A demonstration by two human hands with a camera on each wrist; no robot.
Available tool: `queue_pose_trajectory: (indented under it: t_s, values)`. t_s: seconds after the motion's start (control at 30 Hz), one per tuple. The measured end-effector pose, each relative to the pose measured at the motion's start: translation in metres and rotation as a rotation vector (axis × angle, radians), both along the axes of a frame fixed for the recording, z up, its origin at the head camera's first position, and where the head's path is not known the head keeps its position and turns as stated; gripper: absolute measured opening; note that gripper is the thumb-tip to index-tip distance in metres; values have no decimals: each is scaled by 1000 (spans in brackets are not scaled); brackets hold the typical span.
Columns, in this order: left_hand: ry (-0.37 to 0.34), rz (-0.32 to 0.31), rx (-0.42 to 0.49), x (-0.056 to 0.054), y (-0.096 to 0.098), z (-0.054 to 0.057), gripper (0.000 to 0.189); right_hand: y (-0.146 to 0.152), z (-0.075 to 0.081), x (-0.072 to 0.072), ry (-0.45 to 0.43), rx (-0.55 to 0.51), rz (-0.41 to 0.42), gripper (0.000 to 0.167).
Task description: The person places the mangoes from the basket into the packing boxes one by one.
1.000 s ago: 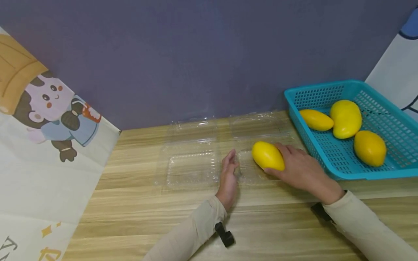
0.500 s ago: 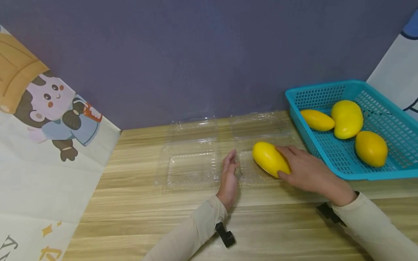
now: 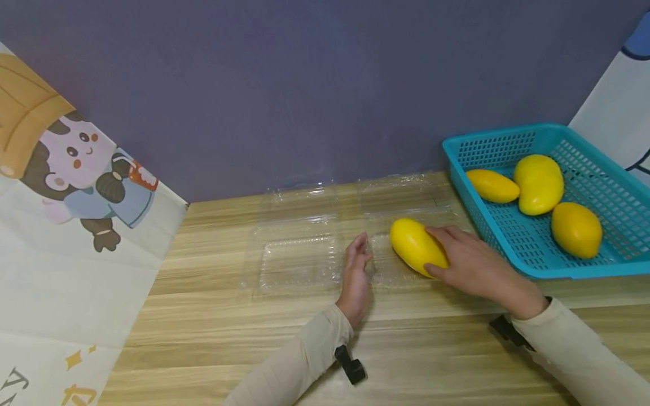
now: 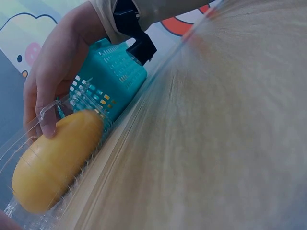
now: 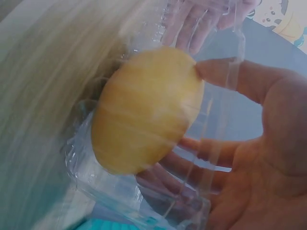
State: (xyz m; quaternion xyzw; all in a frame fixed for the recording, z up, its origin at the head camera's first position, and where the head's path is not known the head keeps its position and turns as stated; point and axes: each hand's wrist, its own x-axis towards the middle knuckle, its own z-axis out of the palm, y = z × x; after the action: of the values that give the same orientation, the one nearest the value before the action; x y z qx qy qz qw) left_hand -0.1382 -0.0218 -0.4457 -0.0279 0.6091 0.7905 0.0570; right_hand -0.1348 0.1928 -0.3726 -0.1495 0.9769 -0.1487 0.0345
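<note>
A yellow mango [image 3: 416,247] sits in the base of the right-hand clear plastic clamshell box [image 3: 382,265]. From the right, my right hand [image 3: 474,268] holds it by its near end. The right wrist view shows the thumb on one side of the mango [image 5: 146,112] and the fingers [image 5: 211,153] on the other, seen partly through clear plastic. My left hand [image 3: 355,279] stands on edge against the box's left wall, its fingers fairly straight. Left of it lies a second clear clamshell box [image 3: 297,262], its lid laid back.
A blue-green plastic basket [image 3: 518,270] stands at the right with 3 more mangoes [image 3: 538,186] in it. Behind the boxes rises a dark purple-grey wall [image 3: 304,90]. A printed cartoon panel [image 3: 91,180] borders the wooden table [image 3: 213,338] on the left.
My right hand has shifted a little right and toward me, its thumb now lower on the mango. The mango has turned slightly and more of it shows. The left hand keeps its place.
</note>
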Motion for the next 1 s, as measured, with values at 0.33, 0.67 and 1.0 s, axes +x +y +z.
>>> queue_pose_trajectory:
  t_s: [0.33, 0.67, 1.0]
  values:
    - [5, 4, 11, -1, 1, 0, 54, -6, -2, 0, 27, -11, 11, 77]
    - [4, 0, -17, -1, 1, -1, 54, -14, -10, 1, 78, -19, 18, 77]
    - [3, 10, -7, -1, 0, -1, 54, -20, -10, 2, 110, -28, 29, 75]
